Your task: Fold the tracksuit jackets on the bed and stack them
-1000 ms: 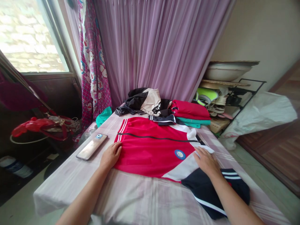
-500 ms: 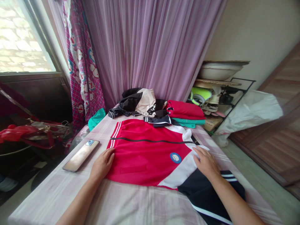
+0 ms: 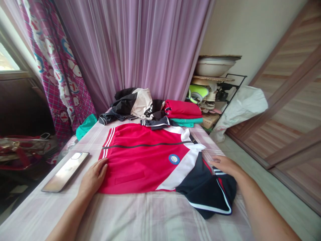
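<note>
A red, white and dark jacket (image 3: 140,165) lies flat, front up, on the cloth-covered table (image 3: 117,221), its zip line running crosswise and its near sleeve (image 3: 198,190) folded back on itself. The person's left hand (image 3: 94,175) rests at the striped hem, fingers extended and loosely together on the red edge. The right hand (image 3: 224,164) is by the sleeve's striped cuff, fingers loosely stretched and gripping nothing; whether they touch the cloth cannot be told. A phone (image 3: 65,172) lies left of the left hand. Beyond the jacket sit a black-and-beige garment (image 3: 141,103) and folded red clothing (image 3: 184,108) on teal cloth (image 3: 187,121).
</note>
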### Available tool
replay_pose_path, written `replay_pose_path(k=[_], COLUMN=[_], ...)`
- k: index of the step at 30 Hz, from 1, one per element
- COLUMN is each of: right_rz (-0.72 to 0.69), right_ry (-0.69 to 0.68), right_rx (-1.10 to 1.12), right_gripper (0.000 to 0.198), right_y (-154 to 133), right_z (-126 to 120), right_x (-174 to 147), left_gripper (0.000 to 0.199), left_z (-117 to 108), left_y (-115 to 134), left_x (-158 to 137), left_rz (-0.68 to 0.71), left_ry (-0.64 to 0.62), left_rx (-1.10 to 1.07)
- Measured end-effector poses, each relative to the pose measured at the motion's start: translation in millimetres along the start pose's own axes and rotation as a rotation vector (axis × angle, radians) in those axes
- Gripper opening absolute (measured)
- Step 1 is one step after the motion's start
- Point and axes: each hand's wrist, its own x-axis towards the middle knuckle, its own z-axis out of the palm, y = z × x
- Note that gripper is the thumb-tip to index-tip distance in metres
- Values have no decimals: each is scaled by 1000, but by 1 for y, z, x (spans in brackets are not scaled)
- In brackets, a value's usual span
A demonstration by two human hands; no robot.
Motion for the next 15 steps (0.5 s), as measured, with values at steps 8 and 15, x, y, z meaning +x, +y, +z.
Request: replay_pose_path(k=[8, 15], right_rz=[9, -129], right_ry=[-282, -453], right_rx=[114, 264], right_gripper=[20, 30], right_y=[12, -19], right_z=[-18, -52], right_x=[-7, -15], left_gripper=[61, 73], left_z=[-14, -49], left_y=[-25, -32], left_x=[6, 15], left_rz=[24, 277], left_ry=[-209, -655], left_rx=[-250, -17])
